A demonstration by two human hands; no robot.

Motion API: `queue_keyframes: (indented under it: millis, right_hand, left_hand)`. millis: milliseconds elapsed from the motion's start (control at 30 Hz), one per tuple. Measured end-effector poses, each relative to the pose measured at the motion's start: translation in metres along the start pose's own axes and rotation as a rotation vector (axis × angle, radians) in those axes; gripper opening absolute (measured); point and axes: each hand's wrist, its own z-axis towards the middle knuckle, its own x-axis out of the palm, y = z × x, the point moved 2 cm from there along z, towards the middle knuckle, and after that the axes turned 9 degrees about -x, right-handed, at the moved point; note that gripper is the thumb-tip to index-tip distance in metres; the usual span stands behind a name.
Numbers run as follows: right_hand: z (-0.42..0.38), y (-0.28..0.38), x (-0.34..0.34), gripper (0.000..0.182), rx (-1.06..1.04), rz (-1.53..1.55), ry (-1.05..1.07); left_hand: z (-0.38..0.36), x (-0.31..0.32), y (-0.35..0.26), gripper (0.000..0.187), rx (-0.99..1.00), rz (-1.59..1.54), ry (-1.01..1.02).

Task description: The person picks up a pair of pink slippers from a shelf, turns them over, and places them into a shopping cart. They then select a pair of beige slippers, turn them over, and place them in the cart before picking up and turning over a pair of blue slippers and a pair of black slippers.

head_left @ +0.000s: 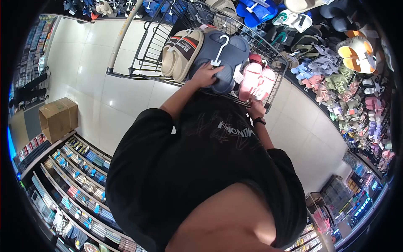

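A wire shopping cart (149, 54) stands in front of me with several pairs of slippers in it. My left hand (205, 76) lies on the near side of the dark grey slippers (235, 52), its fingers spread below their white hanger (220, 49). My right hand (256, 109), with a dark watch on the wrist, is closed at the near end of the pink slippers (251, 80); the exact hold of the fingertips is small in view. Beige slippers (181, 63) with a dark printed band lie to the left of the grey pair. A white tag (238, 77) shows between the grey and pink pairs.
Racks of hanging slippers (336, 80) run along the far and right sides, close to the cart. A cardboard box (58, 119) stands on the tiled floor (98, 59) at left. Shelves of packed goods (79, 180) are at lower left.
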Motion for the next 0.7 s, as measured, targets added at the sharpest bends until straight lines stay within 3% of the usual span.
queue_keyframes:
  millis: [67,167,200,300,467,700]
  right_hand:
    - [0.0,-0.002,0.005,0.052,0.003,-0.003,-0.004]
    - [0.001,0.0,0.005,0.05,0.003,-0.005,-0.009]
    - [0.0,0.002,0.006,0.049,0.004,-0.005,-0.009]
    - [-0.001,0.009,0.004,0.022,0.006,-0.007,-0.142]
    - [0.02,0.0,0.017,0.03,-0.157,-0.078,0.039]
    - [0.028,0.0,0.022,0.023,-0.258,0.015,0.055]
  left_hand:
    - [-0.019,0.004,0.014,0.053,0.07,0.032,-0.029]
    - [-0.043,0.011,0.047,0.035,-0.101,-0.203,0.015]
    - [-0.046,0.006,0.048,0.025,-0.101,-0.224,-0.139]
    - [-0.046,-0.006,0.056,0.025,-0.376,-0.408,-0.086]
    - [-0.049,-0.009,0.053,0.025,-0.335,-0.256,-0.219]
    - [-0.053,-0.017,0.058,0.023,-0.334,-0.15,-0.234]
